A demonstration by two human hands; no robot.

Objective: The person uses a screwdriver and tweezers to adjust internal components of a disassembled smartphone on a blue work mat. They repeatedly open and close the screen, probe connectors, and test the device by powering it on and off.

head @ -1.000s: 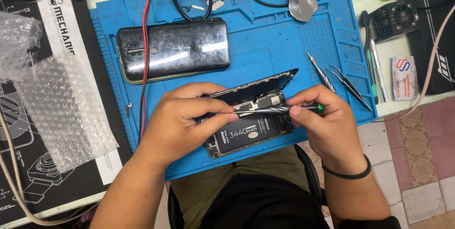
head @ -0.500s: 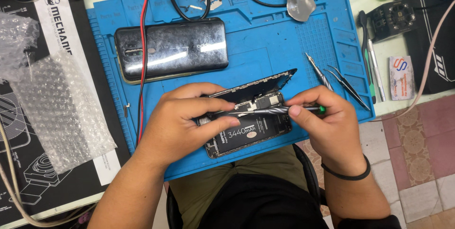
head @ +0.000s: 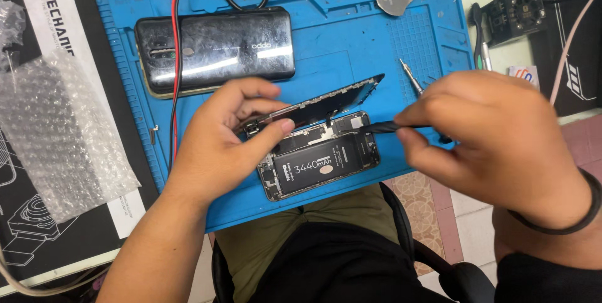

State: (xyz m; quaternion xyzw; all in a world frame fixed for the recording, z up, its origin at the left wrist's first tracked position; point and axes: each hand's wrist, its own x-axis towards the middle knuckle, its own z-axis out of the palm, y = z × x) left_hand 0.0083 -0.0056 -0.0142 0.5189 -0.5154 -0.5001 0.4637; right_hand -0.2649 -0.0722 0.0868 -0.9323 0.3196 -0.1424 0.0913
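While my left hand point(head: 219, 143) pinched the lifted screen point(head: 332, 103) above the opened phone point(head: 320, 164) on the blue mat point(head: 351, 46), my right hand point(head: 495, 137) gripped a black pry tool point(head: 382, 127) touching its top edge.

Phone repair workshop, blue repair mat point(head: 351, 46), opened phone point(head: 320, 165), tweezers point(head: 411, 77), cables point(head: 177, 39), bubble wrap point(head: 56, 133)

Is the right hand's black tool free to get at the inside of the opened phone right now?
Probably yes. The left hand tilts the screen up off the opened phone, leaving its top end uncovered, and the black tool in the right hand already points there.
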